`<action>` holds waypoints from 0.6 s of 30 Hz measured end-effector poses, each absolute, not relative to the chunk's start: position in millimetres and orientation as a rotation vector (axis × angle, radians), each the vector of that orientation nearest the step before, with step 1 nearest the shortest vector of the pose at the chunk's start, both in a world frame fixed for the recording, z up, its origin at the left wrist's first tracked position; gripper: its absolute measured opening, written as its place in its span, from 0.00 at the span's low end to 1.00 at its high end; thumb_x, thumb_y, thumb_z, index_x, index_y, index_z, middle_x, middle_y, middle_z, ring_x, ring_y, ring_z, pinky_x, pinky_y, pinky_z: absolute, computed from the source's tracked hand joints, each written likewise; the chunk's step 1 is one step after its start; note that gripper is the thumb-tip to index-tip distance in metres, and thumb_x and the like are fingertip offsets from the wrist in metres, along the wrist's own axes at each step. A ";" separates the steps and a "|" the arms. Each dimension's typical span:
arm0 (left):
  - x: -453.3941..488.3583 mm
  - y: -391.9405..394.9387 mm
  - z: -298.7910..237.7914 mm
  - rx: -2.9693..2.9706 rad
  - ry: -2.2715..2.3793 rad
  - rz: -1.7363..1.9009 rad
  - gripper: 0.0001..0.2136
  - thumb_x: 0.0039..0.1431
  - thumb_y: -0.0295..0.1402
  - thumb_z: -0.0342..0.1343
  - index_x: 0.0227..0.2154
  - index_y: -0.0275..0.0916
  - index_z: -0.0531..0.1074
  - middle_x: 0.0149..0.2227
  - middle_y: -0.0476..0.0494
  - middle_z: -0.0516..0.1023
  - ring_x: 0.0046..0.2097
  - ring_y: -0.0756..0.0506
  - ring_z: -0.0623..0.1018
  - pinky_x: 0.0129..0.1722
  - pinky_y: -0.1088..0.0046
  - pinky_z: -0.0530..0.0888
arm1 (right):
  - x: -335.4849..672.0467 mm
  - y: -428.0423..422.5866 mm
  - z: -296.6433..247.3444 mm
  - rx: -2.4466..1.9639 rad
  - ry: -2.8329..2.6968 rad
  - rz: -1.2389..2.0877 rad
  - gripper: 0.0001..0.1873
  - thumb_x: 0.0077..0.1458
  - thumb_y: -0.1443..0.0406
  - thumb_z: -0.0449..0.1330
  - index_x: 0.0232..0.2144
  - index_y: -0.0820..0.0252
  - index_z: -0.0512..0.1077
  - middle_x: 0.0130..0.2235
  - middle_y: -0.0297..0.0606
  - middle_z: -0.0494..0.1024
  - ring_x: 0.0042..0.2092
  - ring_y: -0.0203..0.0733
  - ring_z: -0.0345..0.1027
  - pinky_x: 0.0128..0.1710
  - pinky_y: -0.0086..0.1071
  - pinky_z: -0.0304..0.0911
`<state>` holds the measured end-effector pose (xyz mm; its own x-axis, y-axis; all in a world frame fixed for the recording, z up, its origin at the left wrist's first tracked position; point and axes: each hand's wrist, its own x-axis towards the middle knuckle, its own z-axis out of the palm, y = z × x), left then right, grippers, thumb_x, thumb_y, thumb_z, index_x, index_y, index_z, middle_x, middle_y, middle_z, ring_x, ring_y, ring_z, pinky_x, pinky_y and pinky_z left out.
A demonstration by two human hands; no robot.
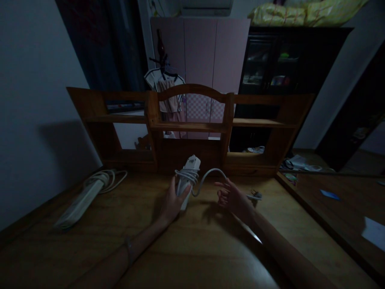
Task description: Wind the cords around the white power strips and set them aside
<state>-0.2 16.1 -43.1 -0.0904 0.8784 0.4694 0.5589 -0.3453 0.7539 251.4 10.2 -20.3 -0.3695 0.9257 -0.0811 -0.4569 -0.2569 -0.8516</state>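
My left hand [175, 200] is closed around a white power strip [192, 162], which tilts up above the desk. Several turns of its white cord [188, 175] are wrapped about the strip's middle. From there the loose cord arcs over to my right hand [233, 198], whose fingers are curled on it near the thumb. Beyond that hand the free end runs to a plug [255, 195] just right of the wrist. At the left of the desk lies a second white power strip [81, 202], with its cord bunched and looped at the far end.
A wooden desk [180, 257] spreads below my hands. Along its back stands a low wooden shelf unit [192, 127]. A wall borders the left side. To the right, a lower wooden surface holds a blue card [329, 195] and white paper [374, 233].
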 end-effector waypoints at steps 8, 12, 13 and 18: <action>13.0 -3.6 -29.6 2.099 1.261 1.360 0.33 0.56 0.40 0.55 0.62 0.44 0.48 0.62 0.37 0.60 0.59 0.40 0.66 0.56 0.60 0.65 | 223.2 -4.6 -29.3 -0.692 -1.216 1.995 0.35 0.57 0.41 0.46 0.53 0.59 0.63 0.37 0.45 0.78 0.34 0.44 0.74 0.41 0.40 0.65; 15.5 -12.5 -24.0 2.285 1.264 1.235 0.36 0.55 0.40 0.57 0.63 0.46 0.46 0.59 0.38 0.63 0.56 0.39 0.69 0.52 0.60 0.69 | 219.5 -14.5 -30.5 -0.618 -1.309 2.036 0.34 0.58 0.41 0.43 0.51 0.59 0.65 0.34 0.45 0.78 0.36 0.47 0.75 0.45 0.45 0.64; 15.2 -13.7 -23.2 2.326 1.274 1.209 0.36 0.54 0.41 0.57 0.63 0.47 0.46 0.58 0.38 0.64 0.55 0.39 0.70 0.51 0.60 0.70 | 219.3 -16.2 -32.1 -0.607 -1.338 2.012 0.32 0.58 0.42 0.45 0.50 0.60 0.65 0.34 0.44 0.78 0.37 0.47 0.75 0.45 0.46 0.64; 12.6 -14.5 -24.9 2.490 1.290 1.118 0.39 0.53 0.44 0.58 0.64 0.50 0.43 0.55 0.40 0.65 0.51 0.39 0.72 0.49 0.62 0.72 | 220.9 -18.4 -38.6 -0.626 -1.445 1.852 0.29 0.56 0.47 0.55 0.51 0.60 0.65 0.38 0.43 0.78 0.38 0.45 0.74 0.44 0.44 0.66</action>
<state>12.6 -14.5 -24.9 0.3631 0.7476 0.5561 0.6572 -0.6286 0.4159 220.9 -18.4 -38.6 -0.6414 0.7660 0.0432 -0.2279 -0.1364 -0.9641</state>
